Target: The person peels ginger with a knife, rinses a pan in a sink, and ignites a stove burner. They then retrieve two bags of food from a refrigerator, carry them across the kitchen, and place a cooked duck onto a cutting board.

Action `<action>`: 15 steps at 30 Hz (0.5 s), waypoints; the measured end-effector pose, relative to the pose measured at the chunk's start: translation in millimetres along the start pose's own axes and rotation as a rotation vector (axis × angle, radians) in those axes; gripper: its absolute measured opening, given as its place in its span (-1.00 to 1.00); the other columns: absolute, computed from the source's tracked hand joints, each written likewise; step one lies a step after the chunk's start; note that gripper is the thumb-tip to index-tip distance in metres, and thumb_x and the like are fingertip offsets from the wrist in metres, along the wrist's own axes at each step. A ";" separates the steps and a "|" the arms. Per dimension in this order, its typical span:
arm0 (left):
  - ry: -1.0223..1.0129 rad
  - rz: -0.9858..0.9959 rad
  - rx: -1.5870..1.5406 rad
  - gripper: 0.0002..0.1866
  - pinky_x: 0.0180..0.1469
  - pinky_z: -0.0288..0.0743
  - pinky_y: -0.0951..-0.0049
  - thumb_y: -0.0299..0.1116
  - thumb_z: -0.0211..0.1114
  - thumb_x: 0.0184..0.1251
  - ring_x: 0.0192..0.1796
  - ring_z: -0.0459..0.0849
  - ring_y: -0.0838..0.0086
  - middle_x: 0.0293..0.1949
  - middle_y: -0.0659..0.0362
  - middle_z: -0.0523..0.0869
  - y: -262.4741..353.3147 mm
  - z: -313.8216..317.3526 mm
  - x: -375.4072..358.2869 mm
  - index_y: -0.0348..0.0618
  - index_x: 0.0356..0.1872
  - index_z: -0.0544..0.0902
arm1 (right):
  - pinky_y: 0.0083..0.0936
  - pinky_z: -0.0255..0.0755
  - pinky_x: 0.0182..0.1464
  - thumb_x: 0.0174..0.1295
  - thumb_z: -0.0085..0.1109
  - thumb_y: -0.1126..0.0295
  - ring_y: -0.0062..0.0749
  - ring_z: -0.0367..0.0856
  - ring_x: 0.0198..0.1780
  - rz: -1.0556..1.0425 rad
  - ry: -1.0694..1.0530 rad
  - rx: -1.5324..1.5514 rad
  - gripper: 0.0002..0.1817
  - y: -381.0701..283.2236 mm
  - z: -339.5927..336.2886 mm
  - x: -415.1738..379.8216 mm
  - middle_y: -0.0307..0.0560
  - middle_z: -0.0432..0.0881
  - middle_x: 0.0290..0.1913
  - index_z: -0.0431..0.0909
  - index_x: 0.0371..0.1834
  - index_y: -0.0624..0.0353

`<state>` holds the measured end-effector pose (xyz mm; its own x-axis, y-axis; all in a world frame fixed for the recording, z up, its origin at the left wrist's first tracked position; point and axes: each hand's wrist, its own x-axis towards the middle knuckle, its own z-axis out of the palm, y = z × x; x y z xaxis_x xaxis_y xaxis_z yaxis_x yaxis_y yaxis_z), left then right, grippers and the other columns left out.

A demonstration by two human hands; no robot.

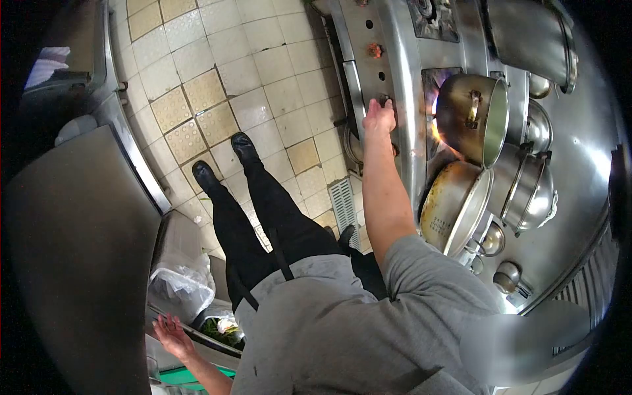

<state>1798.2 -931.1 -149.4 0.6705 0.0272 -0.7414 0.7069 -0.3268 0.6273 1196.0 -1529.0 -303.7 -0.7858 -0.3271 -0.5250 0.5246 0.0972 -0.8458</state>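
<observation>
My right hand (380, 118) reaches out to the front panel of the steel stove (409, 141). Its fingers are closed around a control knob (386, 99), which they mostly cover. Flames (436, 122) burn at the burner beside it, under a scorched deep pot (461, 115) with a pale green inside. Low at the left, my left hand (173, 337) is open with its fingers apart and nothing in it. It hangs near a bin lined with clear plastic (181, 283) and a container with green leafy scraps (220, 334).
A wide stained pan (438, 204) leans beside the pot. Steel pots (526, 187) and a large stockpot (530, 39) stand farther back. A steel counter (72, 243) is on the left. A floor drain grate (343, 205) lies in the tiled floor (250, 72). Another black shoe (346, 234) shows behind my legs.
</observation>
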 end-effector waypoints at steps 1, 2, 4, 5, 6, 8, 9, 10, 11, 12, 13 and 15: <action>0.009 -0.008 0.004 -0.46 0.27 0.46 0.15 -0.01 0.16 0.54 0.30 0.50 0.20 0.31 0.09 0.50 2.1 0.6 -2.8 -0.20 0.31 0.43 | -0.33 0.69 -0.09 0.43 0.21 0.30 -0.16 0.60 -0.11 -0.009 0.003 -0.002 -0.57 -0.9 0.2 -2.9 0.14 0.50 0.03 0.36 0.18 0.36; 0.012 -0.010 0.004 -0.46 0.27 0.46 0.15 -0.01 0.16 0.54 0.30 0.50 0.20 0.31 0.09 0.50 3.8 -1.1 -2.1 -0.20 0.31 0.43 | -0.32 0.70 -0.09 0.43 0.20 0.30 -0.14 0.60 -0.09 -0.018 0.004 -0.004 -0.57 -1.1 2.0 -5.7 0.15 0.49 0.04 0.35 0.19 0.37; 0.034 -0.001 -0.021 -0.45 0.32 0.42 0.12 -0.04 0.15 0.55 0.31 0.49 0.17 0.35 0.08 0.48 9.0 -2.7 0.2 -0.20 0.35 0.40 | -0.32 0.70 -0.08 0.43 0.20 0.29 -0.13 0.60 -0.09 -0.005 0.019 0.002 -0.57 0.6 2.4 -0.4 0.15 0.49 0.04 0.35 0.18 0.37; 0.035 0.000 -0.023 -0.45 0.32 0.42 0.12 -0.04 0.15 0.55 0.31 0.49 0.17 0.35 0.08 0.48 11.7 -3.2 0.1 -0.20 0.35 0.40 | -0.32 0.70 -0.07 0.43 0.19 0.28 -0.12 0.61 -0.09 0.006 0.036 0.011 -0.57 0.3 2.7 2.3 0.16 0.49 0.04 0.36 0.18 0.37; 0.052 0.002 -0.034 -0.46 0.34 0.41 0.11 -0.05 0.15 0.55 0.31 0.49 0.15 0.35 0.08 0.48 16.8 -0.4 -2.3 -0.20 0.35 0.40 | -0.32 0.70 -0.07 0.43 0.19 0.28 -0.12 0.61 -0.09 0.008 0.034 0.011 -0.57 -0.5 4.4 1.7 0.16 0.49 0.04 0.36 0.18 0.37; 0.068 0.005 -0.043 -0.46 0.36 0.40 0.11 -0.06 0.14 0.55 0.32 0.49 0.13 0.36 0.08 0.47 21.7 -1.1 -3.3 -0.20 0.36 0.40 | -0.30 0.70 -0.05 0.44 0.16 0.27 -0.11 0.61 -0.11 0.014 0.045 -0.013 -0.57 -1.8 3.7 -0.2 0.17 0.50 0.03 0.35 0.17 0.39; 0.058 0.023 -0.050 -0.47 0.36 0.39 0.11 -0.06 0.15 0.55 0.33 0.48 0.13 0.34 0.06 0.49 22.6 -4.7 -2.5 -0.21 0.34 0.43 | -0.30 0.70 -0.05 0.44 0.16 0.27 -0.11 0.61 -0.11 0.015 0.045 -0.012 -0.57 -2.0 2.9 -1.3 0.17 0.50 0.03 0.35 0.17 0.39; 0.048 0.041 -0.058 -0.48 0.37 0.38 0.11 -0.06 0.16 0.54 0.33 0.47 0.14 0.32 0.05 0.51 23.7 -7.2 -1.6 -0.22 0.32 0.46 | -0.29 0.70 -0.04 0.45 0.15 0.26 -0.10 0.61 -0.11 0.008 0.029 -0.023 -0.56 -2.3 2.7 -2.5 0.18 0.50 0.03 0.35 0.16 0.41; 0.047 0.042 -0.059 -0.48 0.37 0.38 0.11 -0.06 0.16 0.54 0.33 0.47 0.14 0.32 0.05 0.51 26.9 -9.9 -0.5 -0.22 0.32 0.46 | -0.27 0.71 -0.03 0.46 0.14 0.25 -0.09 0.62 -0.12 0.002 0.013 -0.034 -0.55 -2.7 2.7 -3.4 0.20 0.50 0.04 0.35 0.16 0.43; 0.013 0.018 -0.069 -0.50 0.36 0.40 0.12 -0.07 0.18 0.54 0.33 0.49 0.16 0.28 0.04 0.54 32.7 -11.0 -0.1 -0.22 0.28 0.49 | -0.27 0.71 -0.03 0.46 0.14 0.25 -0.09 0.62 -0.12 0.001 0.014 -0.033 -0.55 -3.6 3.4 -4.9 0.20 0.50 0.04 0.35 0.16 0.43; -0.023 -0.007 -0.078 -0.52 0.35 0.42 0.13 -0.07 0.19 0.53 0.32 0.51 0.18 0.25 0.03 0.58 37.9 -12.1 1.1 -0.22 0.25 0.52 | -0.25 0.70 -0.01 0.46 0.13 0.25 -0.07 0.62 -0.08 0.008 0.016 -0.042 -0.53 -4.7 4.2 -6.2 0.23 0.49 0.06 0.32 0.18 0.45; -0.062 -0.011 -0.089 -0.52 0.32 0.45 0.14 -0.07 0.21 0.51 0.29 0.53 0.20 0.21 0.04 0.60 46.7 -14.2 5.9 -0.23 0.22 0.54 | -0.23 0.69 0.02 0.47 0.11 0.24 -0.05 0.61 -0.05 0.014 0.019 -0.051 -0.51 -5.5 4.5 -7.4 0.25 0.47 0.09 0.30 0.20 0.47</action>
<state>1838.4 -932.8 -121.1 0.6494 -0.0294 -0.7599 0.7331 -0.2412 0.6359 1200.3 -1531.4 -294.8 -0.7846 -0.3076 -0.5383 0.5189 0.1493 -0.8417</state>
